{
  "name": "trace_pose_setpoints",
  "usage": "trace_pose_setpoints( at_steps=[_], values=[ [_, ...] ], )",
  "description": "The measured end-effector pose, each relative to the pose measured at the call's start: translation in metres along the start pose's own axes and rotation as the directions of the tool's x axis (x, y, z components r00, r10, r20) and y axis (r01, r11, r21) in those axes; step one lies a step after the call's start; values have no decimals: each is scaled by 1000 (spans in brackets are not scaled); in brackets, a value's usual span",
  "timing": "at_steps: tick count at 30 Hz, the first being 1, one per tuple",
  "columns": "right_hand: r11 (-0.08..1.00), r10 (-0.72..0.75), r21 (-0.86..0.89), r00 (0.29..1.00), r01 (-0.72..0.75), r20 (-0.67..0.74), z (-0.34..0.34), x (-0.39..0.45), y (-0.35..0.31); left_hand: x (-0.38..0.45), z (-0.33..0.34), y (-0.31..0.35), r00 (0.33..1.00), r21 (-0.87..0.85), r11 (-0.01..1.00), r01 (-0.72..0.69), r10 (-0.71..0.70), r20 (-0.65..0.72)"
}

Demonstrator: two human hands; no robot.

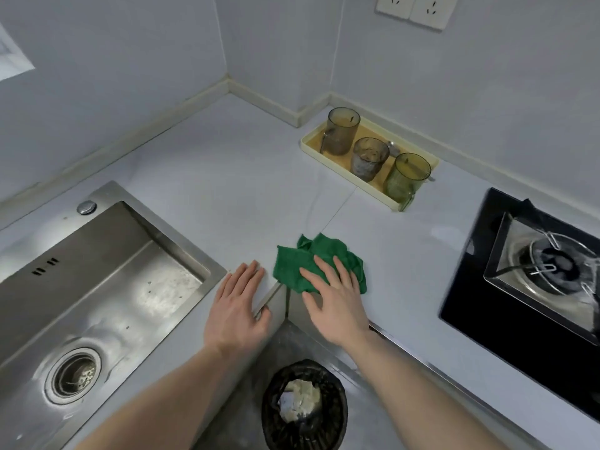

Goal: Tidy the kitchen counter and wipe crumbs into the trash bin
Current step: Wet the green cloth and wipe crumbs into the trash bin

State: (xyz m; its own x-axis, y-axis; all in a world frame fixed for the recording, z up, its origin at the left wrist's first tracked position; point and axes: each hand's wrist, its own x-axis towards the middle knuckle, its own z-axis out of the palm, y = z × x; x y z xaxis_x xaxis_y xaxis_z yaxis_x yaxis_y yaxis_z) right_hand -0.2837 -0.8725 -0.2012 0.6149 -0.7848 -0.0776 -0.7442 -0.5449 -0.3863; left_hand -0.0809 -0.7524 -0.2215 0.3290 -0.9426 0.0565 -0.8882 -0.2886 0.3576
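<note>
From the head camera, the right hand (pixel 337 306) lay flat on a green cloth (pixel 311 264), its fingers straight and spread, pressing the cloth onto the pale counter (pixel 227 177) near the front corner. The left hand (pixel 237 310) rested flat on the counter just beside the cloth, fingers straight and holding nothing. A black trash bin (pixel 303 407) with crumpled paper inside stood on the floor below both hands. Three cups sat in a tray (pixel 328 159) farther back. A sink (pixel 97 287) was on the left.
</note>
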Motion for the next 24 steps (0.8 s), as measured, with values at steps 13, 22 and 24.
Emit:
trace_pose_setpoints(
  at_steps=[13,22,24],
  values=[
    [911,410,-7,905,-413,-113,-40,-155,93,2,3,-6,998,60,998,-22,19,53],
    [888,459,-36,888,-459,10,-30,-95,65,5,19,-16,999,64,997,-41,43,-17],
    [898,439,-23,897,-439,57,-30,-83,60,3,22,-16,998,59,997,-51,53,-33]
  ],
)
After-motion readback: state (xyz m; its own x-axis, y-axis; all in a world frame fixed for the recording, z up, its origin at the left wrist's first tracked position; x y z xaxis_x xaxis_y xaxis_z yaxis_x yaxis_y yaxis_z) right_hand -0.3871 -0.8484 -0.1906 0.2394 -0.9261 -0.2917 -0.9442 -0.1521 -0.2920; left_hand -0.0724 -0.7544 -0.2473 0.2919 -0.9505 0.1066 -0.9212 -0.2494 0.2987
